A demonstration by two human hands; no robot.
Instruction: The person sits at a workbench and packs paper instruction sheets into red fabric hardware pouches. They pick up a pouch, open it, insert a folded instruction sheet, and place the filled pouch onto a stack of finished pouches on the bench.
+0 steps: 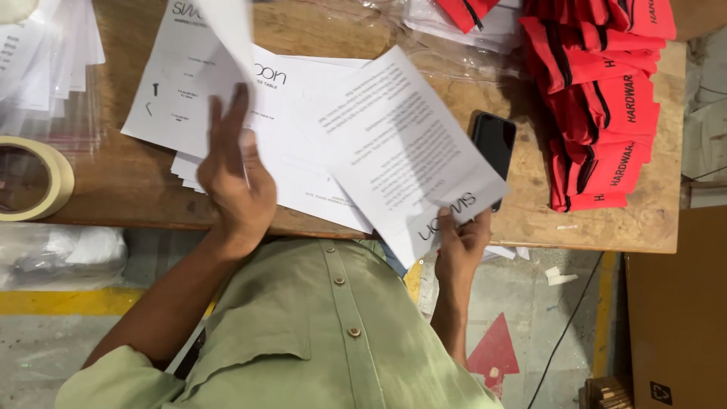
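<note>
Both hands on printed sheets over the wooden table [136, 197].
My left hand [235, 178] is raised, palm toward me, fingers up, pinching a lifted sheet [227, 30]. My right hand [460, 246] grips the near corner of a second sheet [401, 151] at the table edge, beside a black phone [494, 144].

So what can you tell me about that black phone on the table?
The phone is a thin black rectangle with rounded corners and a dark, glossy screen that looks switched off. It lies flat and slightly tilted on the wooden table, near the front edge. A white printed sheet, held by the person's right hand, covers its lower left part. No fingers touch it. A pile of red fabric pouches sits just to one side of it, a little apart.
</note>
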